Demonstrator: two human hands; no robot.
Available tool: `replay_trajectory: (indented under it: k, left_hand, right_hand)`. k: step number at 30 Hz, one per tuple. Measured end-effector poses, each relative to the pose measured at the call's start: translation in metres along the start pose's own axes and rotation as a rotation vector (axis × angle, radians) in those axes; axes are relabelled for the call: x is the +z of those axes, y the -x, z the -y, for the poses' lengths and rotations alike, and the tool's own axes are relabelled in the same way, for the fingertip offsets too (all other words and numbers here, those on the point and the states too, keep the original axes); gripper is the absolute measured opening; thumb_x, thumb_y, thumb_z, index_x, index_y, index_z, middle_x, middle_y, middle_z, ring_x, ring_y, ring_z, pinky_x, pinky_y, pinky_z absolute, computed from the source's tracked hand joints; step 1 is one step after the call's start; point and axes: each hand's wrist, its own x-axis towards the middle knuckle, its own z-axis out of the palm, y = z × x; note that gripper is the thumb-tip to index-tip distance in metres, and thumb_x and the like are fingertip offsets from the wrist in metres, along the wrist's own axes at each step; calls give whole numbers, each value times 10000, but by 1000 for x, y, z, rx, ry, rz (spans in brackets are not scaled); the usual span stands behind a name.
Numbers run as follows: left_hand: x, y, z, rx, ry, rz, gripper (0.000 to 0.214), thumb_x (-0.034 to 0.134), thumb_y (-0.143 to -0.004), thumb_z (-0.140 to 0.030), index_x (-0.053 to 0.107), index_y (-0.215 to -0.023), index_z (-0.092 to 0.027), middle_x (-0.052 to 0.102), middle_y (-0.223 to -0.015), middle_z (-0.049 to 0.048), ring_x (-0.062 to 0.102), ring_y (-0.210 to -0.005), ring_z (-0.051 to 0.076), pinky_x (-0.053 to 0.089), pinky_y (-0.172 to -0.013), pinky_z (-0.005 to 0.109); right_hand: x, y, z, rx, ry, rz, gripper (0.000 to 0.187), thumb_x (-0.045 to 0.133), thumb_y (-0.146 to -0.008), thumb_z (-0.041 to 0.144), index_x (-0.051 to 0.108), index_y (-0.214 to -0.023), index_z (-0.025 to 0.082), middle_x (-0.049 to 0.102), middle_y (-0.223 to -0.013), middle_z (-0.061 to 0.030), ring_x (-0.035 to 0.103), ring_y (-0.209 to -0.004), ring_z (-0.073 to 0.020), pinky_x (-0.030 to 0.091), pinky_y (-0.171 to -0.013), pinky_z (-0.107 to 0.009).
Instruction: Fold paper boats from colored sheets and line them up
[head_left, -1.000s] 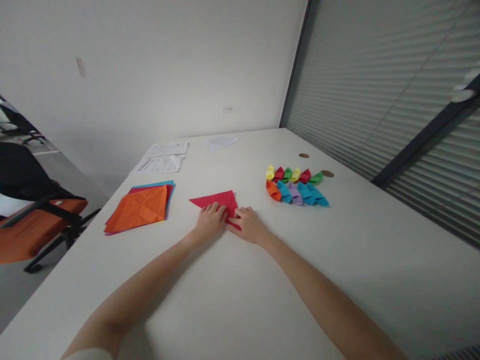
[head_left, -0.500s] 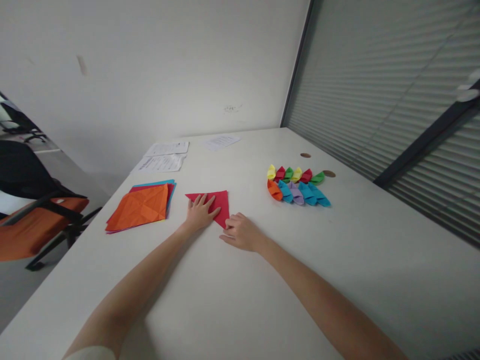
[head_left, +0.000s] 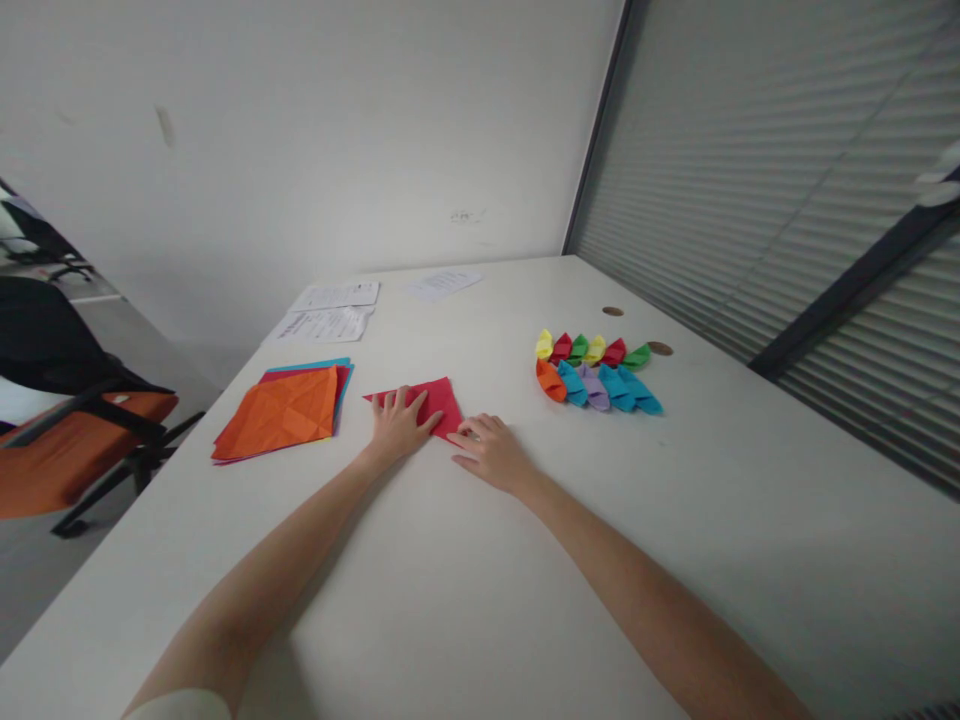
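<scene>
A red paper (head_left: 439, 400), folded into a triangle, lies on the white table (head_left: 480, 560). My left hand (head_left: 397, 425) lies flat on its left part with the fingers spread. My right hand (head_left: 491, 450) rests at the paper's near right corner, fingers loosely curled and fingertips touching the paper's edge. To the left sits a stack of coloured sheets (head_left: 281, 410) with a creased orange one on top. To the right, several small folded paper pieces (head_left: 592, 370) in yellow, red, green, orange, blue and purple stand in two rows.
Printed white sheets (head_left: 330, 310) lie at the far left of the table, another (head_left: 442, 283) further back. Two round cable holes (head_left: 656, 347) sit near the blinds on the right. A chair with an orange seat (head_left: 67, 440) stands left of the table.
My left hand has opened and slid left onto the red paper, flattening it. My right hand pulled back to the paper's near right corner. The red triangle looks smaller and rotated.
</scene>
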Motion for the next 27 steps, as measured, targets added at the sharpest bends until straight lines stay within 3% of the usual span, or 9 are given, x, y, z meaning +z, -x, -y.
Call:
replay_trajectory:
  k: [4,7,9,12,17,20,24,25,27]
  left_hand:
    - [-1,-3,3,95,70,0,623,448,-886,-605,572,-1322,-177,531,-1336,171,468,-1224,356,259,-1093,564]
    - [-2,-5,4,323,197,91,575,470,-904,-542,556,-1336,-174,549,-1340,148,487,-1244,298,332,-1092,472]
    - [-4,-5,3,446,246,132,585,523,-872,-553,553,-1338,-201,551,-1360,129,478,-1274,294,332,-1102,466]
    - [-7,-3,-1,483,264,130,617,585,-832,-545,538,-1352,-216,544,-1382,126,473,-1293,313,342,-1099,485]
    - [-3,-4,-1,370,212,110,424,498,-890,-235,580,-1304,-192,591,-1331,129,551,-1225,286,438,-1021,449]
    - [-2,-7,1,299,274,84,398,498,-861,-168,628,-1236,-194,640,-1266,114,597,-1159,278,454,-995,421]
    - [-12,-13,-5,61,664,-75,265,502,-895,-315,702,-997,-173,734,-923,73,672,-873,225,511,-811,326]
    - [-17,-16,-9,-67,809,-158,304,505,-896,-389,699,-878,-155,718,-786,64,665,-782,213,514,-736,307]
    - [-25,-20,-16,-255,1160,-244,395,546,-853,-516,664,-786,-145,689,-700,54,651,-707,205,502,-635,289]
  right_hand:
    - [5,1,-6,26,5,64,227,623,-892,348,701,-1028,183,666,-1011,-85,551,-953,-216,409,-837,-350]
    - [6,1,-10,9,55,62,161,579,-925,273,708,-965,187,671,-971,-79,558,-921,-199,402,-814,-330]
    - [4,1,-12,19,103,68,167,548,-940,222,708,-914,187,672,-926,-74,562,-877,-188,388,-785,-321]
    - [-1,1,-14,56,163,55,200,510,-948,169,698,-881,183,668,-877,-72,557,-827,-188,373,-761,-328]
    - [-6,4,-17,165,73,-150,266,433,-981,261,689,-929,211,675,-929,-88,529,-957,-240,377,-865,-381]
    - [-4,6,-20,304,-116,-363,301,400,-984,335,640,-1110,205,646,-1038,-109,526,-1028,-246,397,-931,-402]
    - [2,4,-28,510,-383,-582,453,415,-946,443,501,-1311,188,588,-1137,-148,549,-1065,-256,462,-895,-413]
    - [4,2,-29,554,-449,-597,495,436,-928,476,483,-1327,188,583,-1158,-155,553,-1074,-257,474,-887,-411]
    - [4,-1,-31,612,-612,-572,571,473,-891,541,474,-1336,182,596,-1176,-162,569,-1084,-254,490,-883,-402]
